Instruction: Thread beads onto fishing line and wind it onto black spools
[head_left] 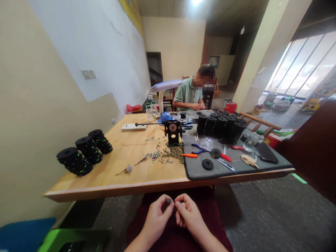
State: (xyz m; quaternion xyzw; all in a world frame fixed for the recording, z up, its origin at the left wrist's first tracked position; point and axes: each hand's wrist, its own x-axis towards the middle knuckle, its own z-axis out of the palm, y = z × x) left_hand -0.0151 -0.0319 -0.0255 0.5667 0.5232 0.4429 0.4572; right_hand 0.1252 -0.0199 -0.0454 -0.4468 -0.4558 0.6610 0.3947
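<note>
Both your left hand and right hand pinch a small dark piece over your lap, below the near edge of the bench. Stacked spools by its left edge look finished; loose beads lie unused mid-bench.

Single head view: you look forward and down from near edge of desk, hands close below, far end distant.

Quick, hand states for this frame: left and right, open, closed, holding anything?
Left hand: closed, fingers pinching a small dark piece.
Right hand: closed, fingers curled against the same piece; whether they grip it cannot be told.
</note>
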